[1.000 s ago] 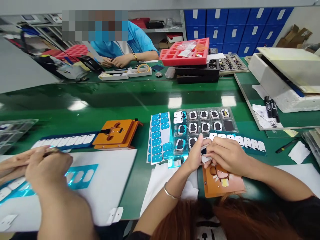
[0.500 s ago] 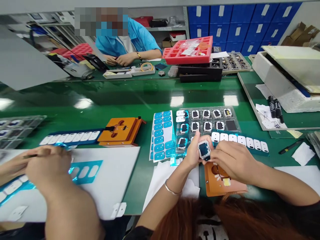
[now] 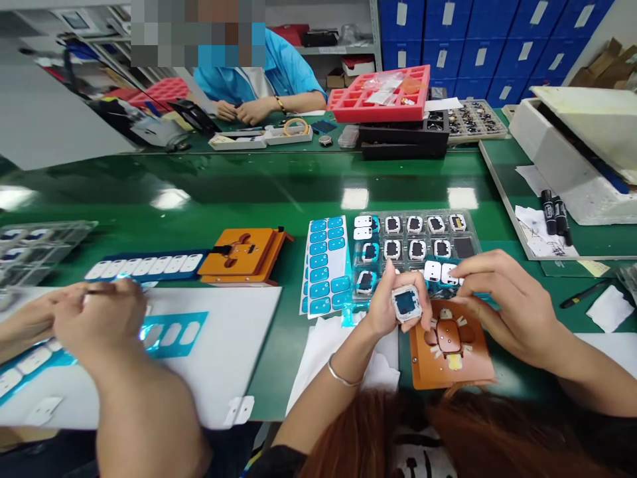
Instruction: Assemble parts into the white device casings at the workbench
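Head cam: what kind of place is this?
Most likely an electronics assembly line. The left hand holds a small square watch-like part over an orange jig, beside a clear tray of like parts. Co-workers sit along the same green bench, with blue storage bins behind.

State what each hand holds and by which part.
Left hand pinches a small square watch case by its edges. Right hand holds nothing; its fingers reach the white-sticker strip.
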### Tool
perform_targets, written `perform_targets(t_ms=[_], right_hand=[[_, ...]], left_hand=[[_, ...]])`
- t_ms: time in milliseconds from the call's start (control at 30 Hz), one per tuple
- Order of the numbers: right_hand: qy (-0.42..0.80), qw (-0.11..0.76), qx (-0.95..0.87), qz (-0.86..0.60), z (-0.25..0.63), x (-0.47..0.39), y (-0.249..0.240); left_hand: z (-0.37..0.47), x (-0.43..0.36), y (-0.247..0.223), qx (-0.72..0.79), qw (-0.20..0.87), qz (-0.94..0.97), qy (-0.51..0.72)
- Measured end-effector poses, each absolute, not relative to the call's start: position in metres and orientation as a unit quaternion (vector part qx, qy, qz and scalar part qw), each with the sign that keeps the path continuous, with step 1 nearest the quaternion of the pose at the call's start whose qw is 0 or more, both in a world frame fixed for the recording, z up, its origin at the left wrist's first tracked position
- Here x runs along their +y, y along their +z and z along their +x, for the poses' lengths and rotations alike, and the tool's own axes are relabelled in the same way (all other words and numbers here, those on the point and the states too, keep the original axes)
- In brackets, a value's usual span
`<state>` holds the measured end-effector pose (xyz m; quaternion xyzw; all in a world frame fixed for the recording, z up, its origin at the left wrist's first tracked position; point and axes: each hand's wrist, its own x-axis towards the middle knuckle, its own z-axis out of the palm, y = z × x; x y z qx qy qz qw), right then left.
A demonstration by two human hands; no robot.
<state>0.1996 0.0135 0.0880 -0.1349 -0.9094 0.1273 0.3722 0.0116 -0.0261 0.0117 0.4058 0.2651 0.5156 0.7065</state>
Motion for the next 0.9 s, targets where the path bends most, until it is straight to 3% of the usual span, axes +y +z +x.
perform_targets(t_ms=[133, 400, 667, 900], right_hand=[[0.196, 0.368, -0.899, -0.135, 0.2, 0.016, 0.082], [0.12, 0.366, -0.91, -0.152, 0.198, 0.014, 0.084], [0.125, 0.374, -0.913, -0.105, 0.186, 0.014, 0.076], [0.129, 0.379, -0.911, -0.098, 0.18, 0.014, 0.065]], left_hand=[[0.013, -0.028, 0.014, 0.266, 0.669, 0.446, 0.532], [0.014, -0.031, 0.011, 0.314, 0.586, 0.49, 0.564], [0.013, -0.034, 0.011, 0.342, 0.488, 0.561, 0.574], [0.015, -0.035, 0.003, 0.376, 0.469, 0.597, 0.532]])
